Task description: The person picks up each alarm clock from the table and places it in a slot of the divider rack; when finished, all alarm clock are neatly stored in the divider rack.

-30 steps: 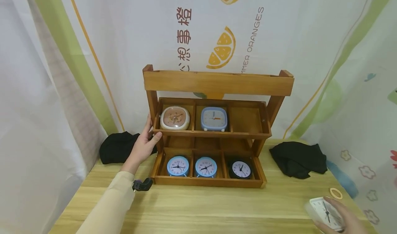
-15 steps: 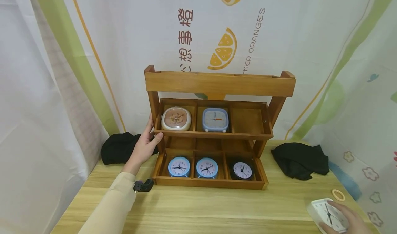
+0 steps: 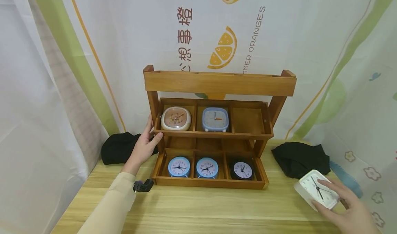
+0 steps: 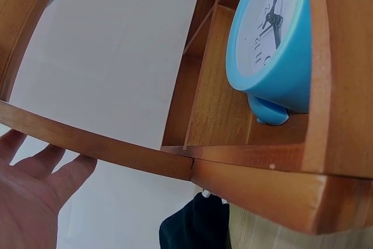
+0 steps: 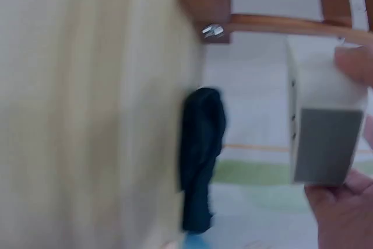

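My right hand (image 3: pixel 348 206) holds a white square alarm clock (image 3: pixel 317 189) between thumb and fingers, raised over the table's right side, its face turned upward. In the right wrist view the clock's grey base (image 5: pixel 327 147) shows. At left, my left hand (image 3: pixel 144 148) grips the side of a tiered wooden rack (image 3: pixel 220 84), thumb at the front corner and fingers along the outer side. The middle tier holds a pink-faced clock (image 3: pixel 175 118) and a blue square clock (image 3: pixel 215 119); its right compartment is bare. Below sit two blue round clocks (image 3: pixel 179 166) and a black round clock (image 3: pixel 242 170).
Black cloths (image 3: pixel 119 148) lie on the table (image 3: pixel 192 210) to the left of the rack and at right, where the second cloth (image 3: pixel 301 158) is partly behind the white clock. A printed curtain (image 3: pixel 124 30) hangs behind and around the table.
My right hand has lifted the white clock and brought it up and a little left, towards the rack. The left hand stays at the rack's side.
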A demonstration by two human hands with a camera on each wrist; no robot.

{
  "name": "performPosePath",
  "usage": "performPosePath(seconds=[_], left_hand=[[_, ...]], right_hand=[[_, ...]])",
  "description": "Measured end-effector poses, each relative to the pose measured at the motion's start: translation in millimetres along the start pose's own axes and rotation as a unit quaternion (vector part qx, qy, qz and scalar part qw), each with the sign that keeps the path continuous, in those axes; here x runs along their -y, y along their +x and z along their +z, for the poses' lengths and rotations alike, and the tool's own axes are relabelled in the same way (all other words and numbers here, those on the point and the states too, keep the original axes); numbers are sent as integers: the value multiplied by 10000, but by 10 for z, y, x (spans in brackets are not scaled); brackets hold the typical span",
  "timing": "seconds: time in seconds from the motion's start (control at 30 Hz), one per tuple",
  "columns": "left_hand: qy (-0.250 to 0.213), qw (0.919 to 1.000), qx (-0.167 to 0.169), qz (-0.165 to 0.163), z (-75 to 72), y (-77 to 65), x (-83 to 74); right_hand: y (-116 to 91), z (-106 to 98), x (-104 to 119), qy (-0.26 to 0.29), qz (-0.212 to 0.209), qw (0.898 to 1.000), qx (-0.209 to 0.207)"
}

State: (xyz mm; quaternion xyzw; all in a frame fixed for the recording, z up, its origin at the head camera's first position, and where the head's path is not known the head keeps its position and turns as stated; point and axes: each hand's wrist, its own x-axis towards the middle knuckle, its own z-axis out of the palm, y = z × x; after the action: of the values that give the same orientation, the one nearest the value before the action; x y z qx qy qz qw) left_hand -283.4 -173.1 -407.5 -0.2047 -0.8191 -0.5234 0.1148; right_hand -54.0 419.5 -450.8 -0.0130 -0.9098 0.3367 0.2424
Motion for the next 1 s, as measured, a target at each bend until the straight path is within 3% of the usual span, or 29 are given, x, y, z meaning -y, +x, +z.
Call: performPosePath(seconds=[0.2, 0.43, 0.63, 1.0], left_hand=[[65, 10000, -26, -14, -13, -5, 8], [-32, 10000, 1, 32, -17, -10, 20], [-71, 10000, -16, 30, -18, -11, 32], [-88, 10000, 17, 38, 13, 8, 5]], right_hand=[[423, -51, 500, 917, -1199, 9884, 156], [942, 65, 871, 1190, -1759, 9763, 430], [1270, 302, 1226, 1023, -1605, 9817, 58], [1635, 787, 1681, 491, -1309, 9879, -677]])
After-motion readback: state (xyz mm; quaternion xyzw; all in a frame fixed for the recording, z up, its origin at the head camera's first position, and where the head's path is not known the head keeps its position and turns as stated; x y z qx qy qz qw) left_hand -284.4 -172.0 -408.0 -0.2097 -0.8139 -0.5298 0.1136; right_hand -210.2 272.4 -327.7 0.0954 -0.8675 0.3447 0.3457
